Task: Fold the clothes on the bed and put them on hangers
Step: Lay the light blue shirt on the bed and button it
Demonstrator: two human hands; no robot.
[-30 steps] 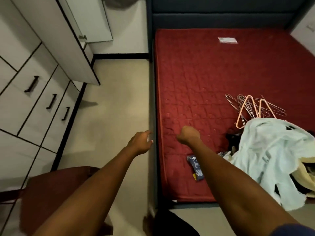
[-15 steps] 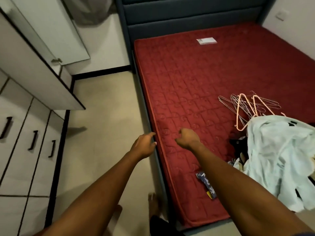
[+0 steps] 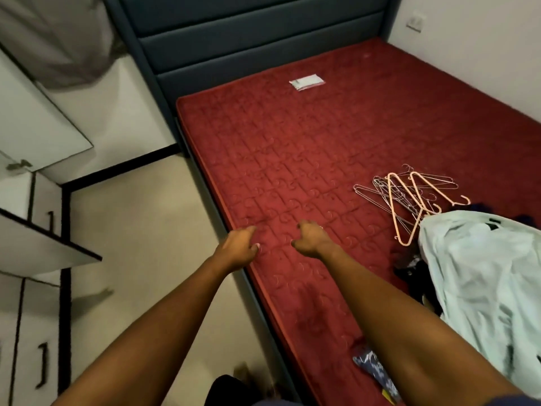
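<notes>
Work judged not begun: the clothes (image 3: 483, 276) lay heaped unfolded at the near right edge of the red mattress (image 3: 292, 156), with the hangers (image 3: 409, 197) bare just beyond them. Left hand (image 3: 238, 246) and right hand (image 3: 311, 240) hovered at the mattress's left edge, loosely curled, holding nothing. A blue padded headboard (image 3: 248, 39), white cabinets (image 3: 17, 317) and beige floor (image 3: 140, 230) bounded it.
</notes>
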